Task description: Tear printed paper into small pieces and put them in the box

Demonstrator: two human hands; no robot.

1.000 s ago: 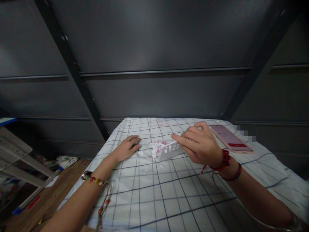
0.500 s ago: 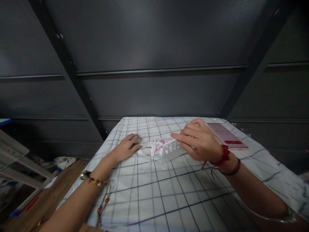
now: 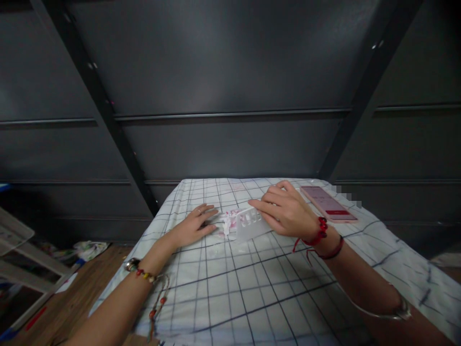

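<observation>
A thin white plastic plate with a row of cut-out slots stands on edge on the checked cloth. My right hand pinches its upper right end between thumb and fingers. Against the plate's left side lies a small heap of white and pink bits, partly covered by the plate; what they are is too small to tell. My left hand rests flat on the cloth just left of the heap, fingers apart and holding nothing.
The checked cloth covers the table. A phone in a pink case lies beyond my right hand. Dark panelled wall rises behind the table. At the left, a white frame stands on the wooden floor, near a crumpled bag.
My left hand has slid slightly right, closer to the heap, its fingers a little more stretched. My right hand keeps hold of the slotted plate. The whole view has shifted a little.
</observation>
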